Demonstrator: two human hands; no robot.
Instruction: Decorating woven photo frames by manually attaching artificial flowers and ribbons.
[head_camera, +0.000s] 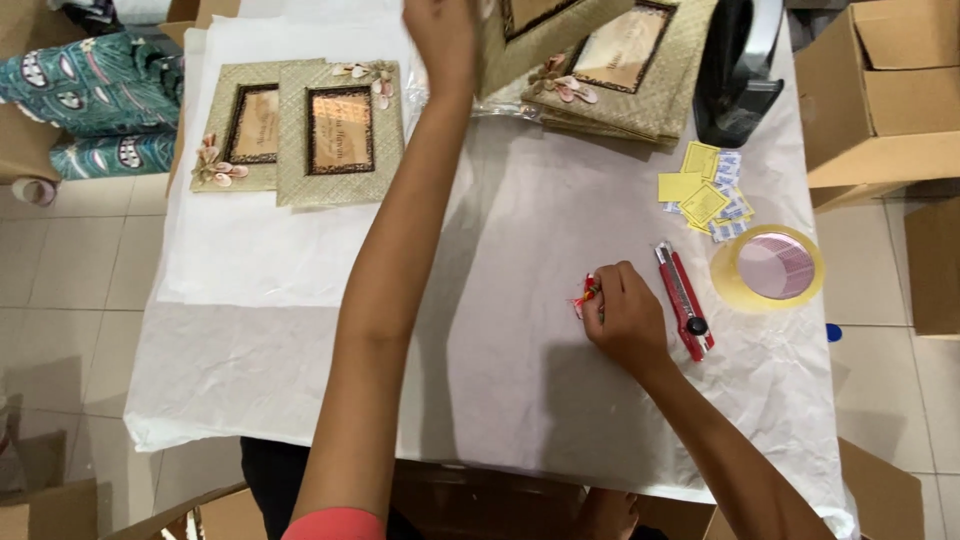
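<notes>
My left hand (442, 38) reaches far up the table and grips a woven straw picture frame (540, 35), lifting it tilted off a stack of similar frames (630, 75). On the white paper sheet (300, 330), my right hand (625, 315) rests with its fingers closed on a small red and yellow object (586, 293). A red utility knife (683, 300) lies just right of that hand.
Two more woven frames (300, 130) lie flat at the far left. A roll of clear tape (767, 268), yellow paper squares (700, 185) and a black tape dispenser (740, 70) sit to the right. Cardboard boxes (880, 90) stand at the right, patterned fabric (90, 95) at the left.
</notes>
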